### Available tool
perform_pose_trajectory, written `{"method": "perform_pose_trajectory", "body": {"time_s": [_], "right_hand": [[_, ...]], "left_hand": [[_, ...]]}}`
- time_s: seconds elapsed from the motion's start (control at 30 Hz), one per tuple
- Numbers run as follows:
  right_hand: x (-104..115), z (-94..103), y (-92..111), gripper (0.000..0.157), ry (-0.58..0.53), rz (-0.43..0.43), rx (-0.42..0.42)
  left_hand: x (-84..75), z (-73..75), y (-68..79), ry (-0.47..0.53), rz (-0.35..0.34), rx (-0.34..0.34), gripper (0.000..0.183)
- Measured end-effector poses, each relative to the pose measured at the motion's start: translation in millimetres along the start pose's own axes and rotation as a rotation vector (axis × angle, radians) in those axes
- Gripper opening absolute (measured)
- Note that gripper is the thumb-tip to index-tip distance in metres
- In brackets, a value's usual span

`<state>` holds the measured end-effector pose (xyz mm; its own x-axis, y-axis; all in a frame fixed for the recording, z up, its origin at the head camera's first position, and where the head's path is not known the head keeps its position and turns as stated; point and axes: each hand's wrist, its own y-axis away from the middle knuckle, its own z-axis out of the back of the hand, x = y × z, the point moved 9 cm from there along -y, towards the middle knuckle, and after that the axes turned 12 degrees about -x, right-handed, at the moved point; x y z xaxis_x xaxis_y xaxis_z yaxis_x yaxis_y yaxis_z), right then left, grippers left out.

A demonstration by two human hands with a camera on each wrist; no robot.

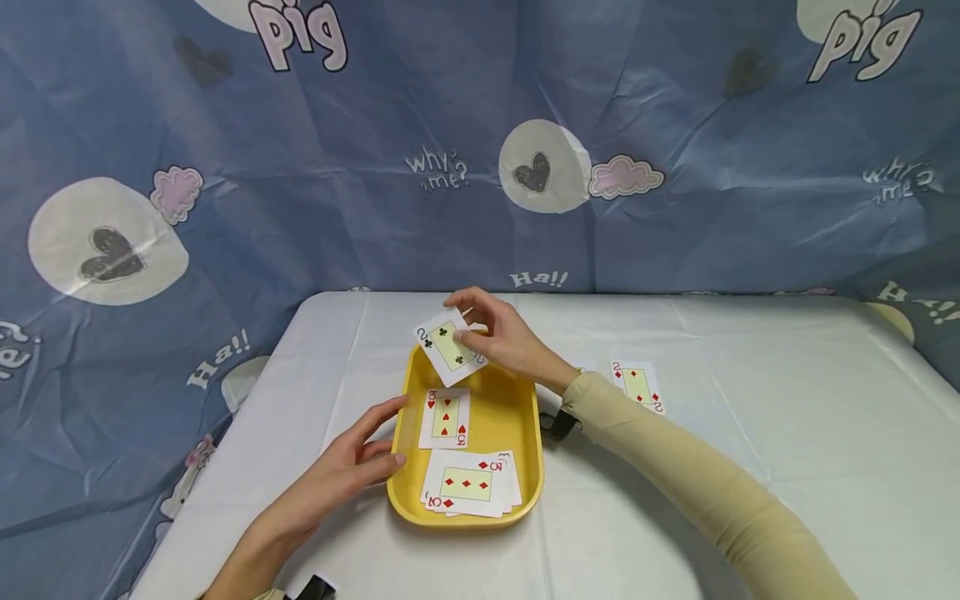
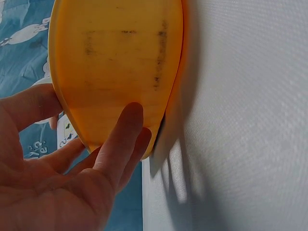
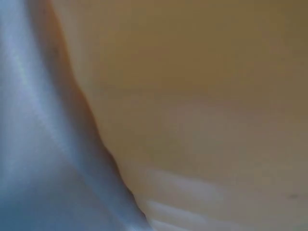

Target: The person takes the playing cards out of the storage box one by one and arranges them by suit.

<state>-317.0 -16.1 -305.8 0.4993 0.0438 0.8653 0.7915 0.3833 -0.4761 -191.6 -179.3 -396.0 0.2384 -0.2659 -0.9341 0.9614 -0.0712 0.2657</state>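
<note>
My right hand pinches a two of clubs playing card between thumb and fingers, over the far end of a yellow tray. My left hand grips the tray's left wall. In the left wrist view its thumb hooks over the rim and its other fingers lie against the outer side. Inside the tray, a three of hearts lies face up near the middle. Closer to me is an overlapping pile of cards with a three of diamonds on top. The right wrist view shows only blurred yellow tray wall and white cloth.
Right of the tray, a two of diamonds lies on the white tablecloth, partly covered by my right sleeve. Another card beside it is mostly hidden behind that forearm. A blue printed curtain hangs behind the table.
</note>
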Motion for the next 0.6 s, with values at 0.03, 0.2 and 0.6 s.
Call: {"method": "perform_pose_trajectory", "body": {"time_s": [0.03, 0.2, 0.6], "right_hand": [[1, 0.5, 0, 0.036, 0.005, 0.004, -0.004], [-7, 3.2, 0, 0.038, 0.009, 0.006, -0.010], [-15, 26.6, 8, 0.037, -0.010, -0.046, -0.092]], "left_hand": [[0.0, 0.0, -0.1, 0.001, 0.002, 0.000, 0.065], [0.8, -0.2, 0.3, -0.001, 0.016, -0.002, 0.066], [-0.6, -1.1, 0.0, 0.010, 0.009, 0.021, 0.068]]}}
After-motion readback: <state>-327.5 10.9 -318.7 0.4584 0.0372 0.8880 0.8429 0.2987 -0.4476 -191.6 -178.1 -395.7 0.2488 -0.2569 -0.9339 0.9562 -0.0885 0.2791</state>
